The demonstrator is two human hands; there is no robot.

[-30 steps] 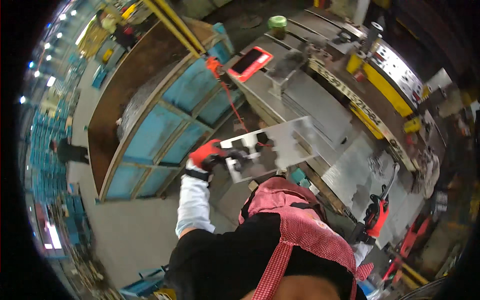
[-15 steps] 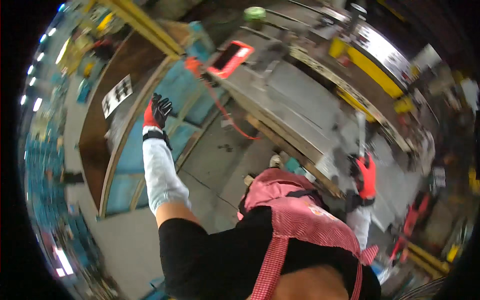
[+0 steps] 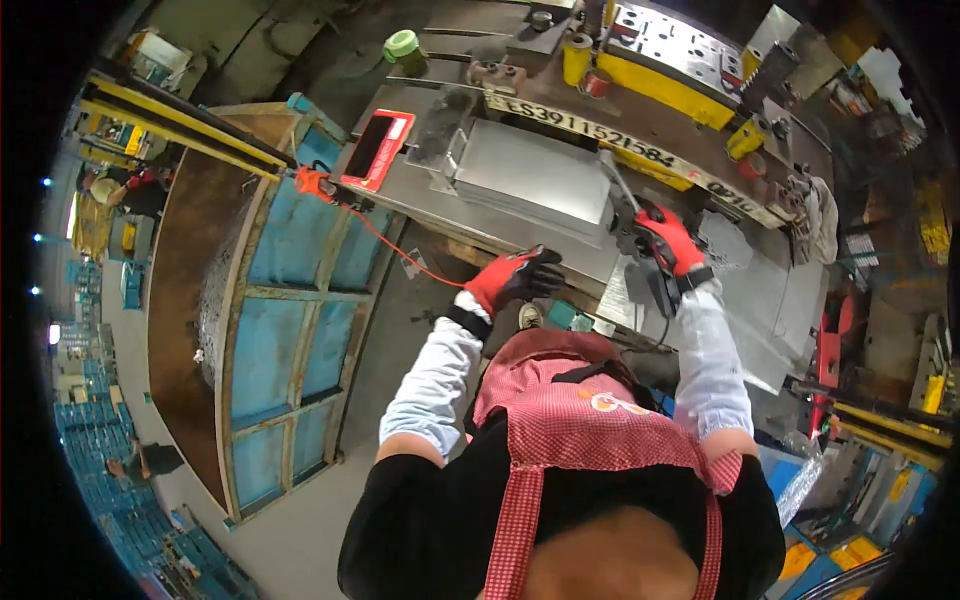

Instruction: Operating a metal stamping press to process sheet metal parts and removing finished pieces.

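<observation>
My left hand (image 3: 515, 278), in a red glove with dark palm and fingers, hovers at the near edge of the metal worktable (image 3: 420, 195). Its fingers stretch to the right and nothing is in them. On the right, my gloved right hand (image 3: 668, 240) is closed around a tool with a long grey rod (image 3: 620, 180), which points up and away toward the stack's right end. The tool's grip is mostly hidden by the glove. Between the hands and the press bed lies a stack of flat metal sheets (image 3: 535, 170).
A large scrap bin (image 3: 300, 290) with blue panels stands at the left. A red-framed dark panel (image 3: 377, 150) lies on the table's left end, near a green-lidded container (image 3: 402, 45). Behind is a press die with yellow blocks (image 3: 665, 85). More metal sheets (image 3: 760, 300) lie at right.
My left hand has come from over the bin side to the table's near edge. The view has turned and steadied. My right hand still grips the rod tool, now nearer the sheet stack.
</observation>
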